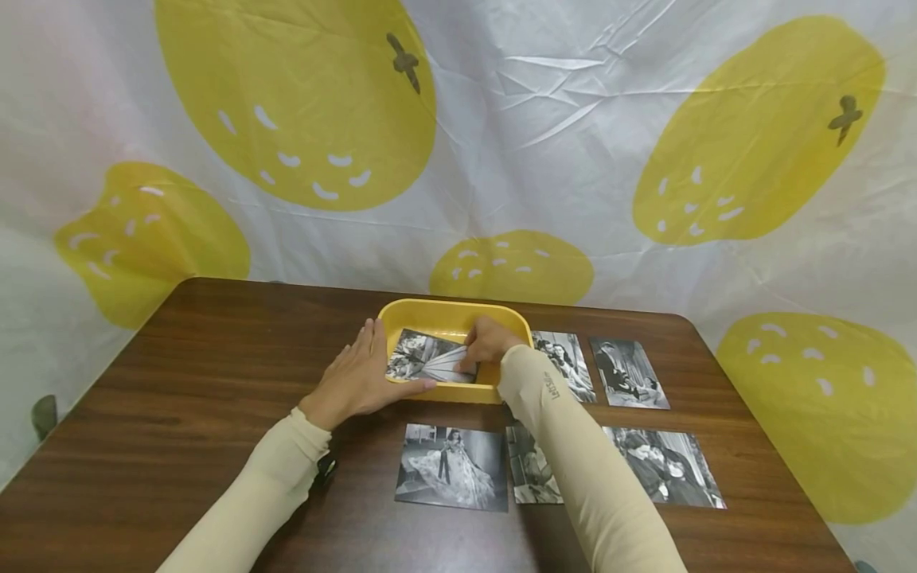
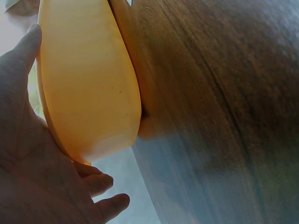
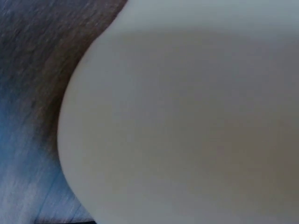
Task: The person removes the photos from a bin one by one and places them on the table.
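A yellow tray (image 1: 444, 393) with rounded corners stands near the far edge of the table. Against its left end rests my left hand (image 1: 356, 374), fingers fairly straight and thumb along the front rim. The left wrist view has the same hand (image 2: 42, 154) up against the tray's outer wall (image 2: 88, 79). Reaching into the tray, my right hand (image 1: 490, 341) pinches the right end of a black-and-white photo card (image 1: 426, 356), with curled fingers. That card lies within the tray walls. In the right wrist view a pale sleeve (image 3: 177, 126) hides the right hand.
On the brown table (image 1: 236, 398), more black-and-white photo cards lie around the tray: a gown picture (image 1: 454, 469) in front, one partly under the right arm (image 1: 533, 469), a couple (image 1: 669, 465) at right, and two behind (image 1: 566, 358). A lemon-print curtain (image 1: 501, 159) hangs behind.
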Tool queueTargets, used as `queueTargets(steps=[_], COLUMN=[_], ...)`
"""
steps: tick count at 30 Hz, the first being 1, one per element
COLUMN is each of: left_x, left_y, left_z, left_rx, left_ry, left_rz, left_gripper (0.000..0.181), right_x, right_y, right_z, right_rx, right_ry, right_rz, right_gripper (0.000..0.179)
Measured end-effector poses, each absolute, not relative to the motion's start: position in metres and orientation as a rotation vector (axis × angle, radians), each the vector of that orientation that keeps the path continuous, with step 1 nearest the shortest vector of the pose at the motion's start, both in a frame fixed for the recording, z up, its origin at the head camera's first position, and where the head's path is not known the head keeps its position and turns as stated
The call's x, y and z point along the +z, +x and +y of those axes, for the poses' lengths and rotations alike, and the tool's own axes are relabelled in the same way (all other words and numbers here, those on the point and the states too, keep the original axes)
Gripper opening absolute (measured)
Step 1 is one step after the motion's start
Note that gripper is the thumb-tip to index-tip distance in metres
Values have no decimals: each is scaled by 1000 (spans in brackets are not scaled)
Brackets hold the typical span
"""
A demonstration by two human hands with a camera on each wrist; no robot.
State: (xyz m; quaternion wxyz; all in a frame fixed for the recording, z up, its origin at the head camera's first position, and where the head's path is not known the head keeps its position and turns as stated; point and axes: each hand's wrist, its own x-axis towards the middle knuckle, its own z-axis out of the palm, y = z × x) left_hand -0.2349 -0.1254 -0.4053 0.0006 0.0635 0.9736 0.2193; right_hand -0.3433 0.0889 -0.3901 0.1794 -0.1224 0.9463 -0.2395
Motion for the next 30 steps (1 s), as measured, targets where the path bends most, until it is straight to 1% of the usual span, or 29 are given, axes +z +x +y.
queueTargets(steps=[4, 12, 21, 30], left_x=[-405, -405, -404, -403], left_y=[-234, -234, -234, -235], left_z=[-125, -125, -125, -125], left_rx=[686, 684, 672, 681], left_ry=[197, 193, 209, 197], left_rz=[3052, 3048, 3043, 3034], left_gripper=[135, 135, 134, 134], right_x=[-388, -386, -384, -382], right_y=[-343, -343, -344, -342], right_z=[90, 95, 98, 101], right_rx=[-743, -804, -947, -1021], right_ry=[-355, -413, -320, -303], right_rz=[2690, 2678, 2546, 2501], right_gripper=[36, 38, 22, 19])
